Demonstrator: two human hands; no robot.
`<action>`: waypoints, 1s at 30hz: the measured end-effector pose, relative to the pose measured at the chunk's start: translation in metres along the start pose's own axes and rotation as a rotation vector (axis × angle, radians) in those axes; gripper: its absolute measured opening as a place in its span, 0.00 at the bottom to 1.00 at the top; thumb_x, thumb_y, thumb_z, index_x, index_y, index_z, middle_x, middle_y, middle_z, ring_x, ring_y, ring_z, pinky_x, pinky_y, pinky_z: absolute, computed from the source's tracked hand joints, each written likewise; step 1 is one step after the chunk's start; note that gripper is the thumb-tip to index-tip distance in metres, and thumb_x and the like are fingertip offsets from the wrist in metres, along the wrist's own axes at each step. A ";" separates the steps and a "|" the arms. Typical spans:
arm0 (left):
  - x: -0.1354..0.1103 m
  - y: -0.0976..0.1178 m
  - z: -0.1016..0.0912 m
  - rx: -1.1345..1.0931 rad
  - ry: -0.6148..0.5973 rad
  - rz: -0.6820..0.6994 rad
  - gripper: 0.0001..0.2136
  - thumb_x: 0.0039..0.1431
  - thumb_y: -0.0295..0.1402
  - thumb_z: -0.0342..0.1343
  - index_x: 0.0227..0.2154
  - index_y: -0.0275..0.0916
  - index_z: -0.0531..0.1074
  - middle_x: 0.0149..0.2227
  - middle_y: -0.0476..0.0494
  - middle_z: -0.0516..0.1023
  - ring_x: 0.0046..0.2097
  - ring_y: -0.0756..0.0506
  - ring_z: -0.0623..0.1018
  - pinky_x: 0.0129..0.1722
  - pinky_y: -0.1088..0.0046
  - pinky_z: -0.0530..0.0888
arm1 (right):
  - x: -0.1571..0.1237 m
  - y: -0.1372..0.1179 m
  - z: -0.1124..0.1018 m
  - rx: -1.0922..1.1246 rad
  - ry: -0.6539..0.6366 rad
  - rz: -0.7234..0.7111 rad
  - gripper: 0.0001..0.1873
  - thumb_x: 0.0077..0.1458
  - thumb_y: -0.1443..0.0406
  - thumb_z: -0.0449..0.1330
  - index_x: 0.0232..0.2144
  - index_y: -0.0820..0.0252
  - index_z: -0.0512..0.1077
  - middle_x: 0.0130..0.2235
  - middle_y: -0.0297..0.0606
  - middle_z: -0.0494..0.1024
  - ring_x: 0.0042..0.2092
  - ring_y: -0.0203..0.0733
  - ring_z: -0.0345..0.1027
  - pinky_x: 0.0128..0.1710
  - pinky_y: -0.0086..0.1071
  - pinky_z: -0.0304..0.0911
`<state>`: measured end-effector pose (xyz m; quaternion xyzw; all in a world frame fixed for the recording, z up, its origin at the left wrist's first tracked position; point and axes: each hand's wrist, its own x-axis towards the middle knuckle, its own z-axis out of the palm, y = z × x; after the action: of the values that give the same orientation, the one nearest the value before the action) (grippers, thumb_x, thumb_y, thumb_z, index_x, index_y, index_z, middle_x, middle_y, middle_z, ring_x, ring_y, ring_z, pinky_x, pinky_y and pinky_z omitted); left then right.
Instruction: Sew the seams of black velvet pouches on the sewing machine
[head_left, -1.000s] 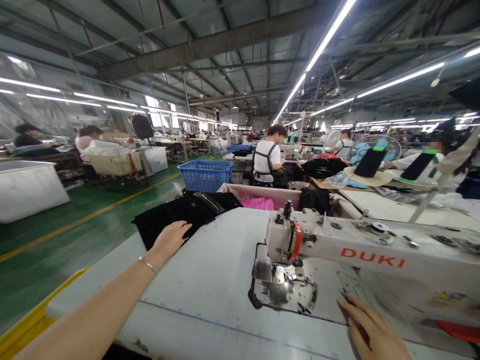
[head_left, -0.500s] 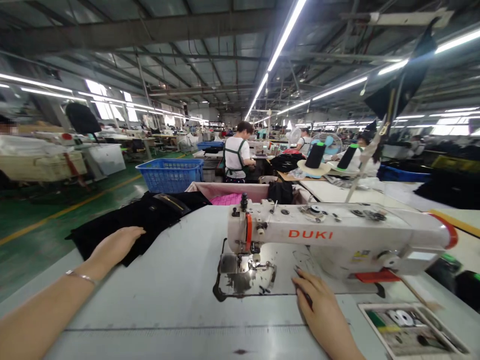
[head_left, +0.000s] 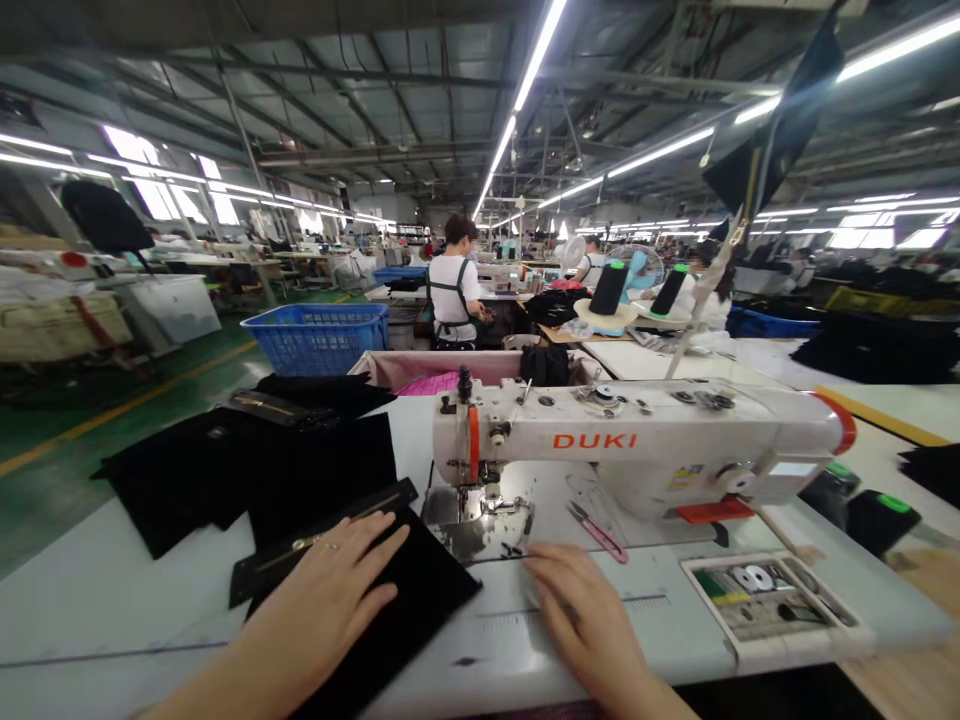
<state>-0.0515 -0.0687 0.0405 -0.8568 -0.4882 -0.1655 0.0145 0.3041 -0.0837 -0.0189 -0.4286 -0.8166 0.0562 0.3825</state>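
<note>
My left hand [head_left: 322,590] lies flat with fingers spread on a black fabric piece with a zipper [head_left: 420,580], which sits on the table just left of the needle plate. My right hand [head_left: 585,610] rests open on the white table [head_left: 112,600] in front of the white DUKI sewing machine [head_left: 637,435], holding nothing. Small pink thread snips [head_left: 596,530] lie on the table just beyond my right hand. A stack of black fabric pieces [head_left: 247,460] lies at the left of the table.
A tray of bobbins and small parts [head_left: 772,590] sits at the right front. Black thread cones [head_left: 607,290] stand behind the machine. A blue basket [head_left: 319,340] stands on the green floor at left. A person in a white shirt [head_left: 454,295] works ahead.
My left hand has drawn a black zippered piece from the stack toward the needle plate. My right hand has slid back from the machine base toward the table's front. The view has swung right.
</note>
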 end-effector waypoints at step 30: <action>-0.013 0.065 -0.068 -1.157 -0.219 -0.544 0.17 0.57 0.41 0.65 0.47 0.42 0.76 0.45 0.43 0.82 0.47 0.40 0.80 0.48 0.65 0.75 | 0.053 -0.117 -0.017 0.455 -0.037 0.105 0.04 0.60 0.69 0.64 0.34 0.54 0.74 0.51 0.37 0.78 0.56 0.47 0.67 0.61 0.49 0.58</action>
<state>-0.0213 -0.1267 0.1096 -0.5837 -0.5186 -0.3112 -0.5418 0.2205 -0.1216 0.0728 -0.3719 -0.7665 0.2665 0.4508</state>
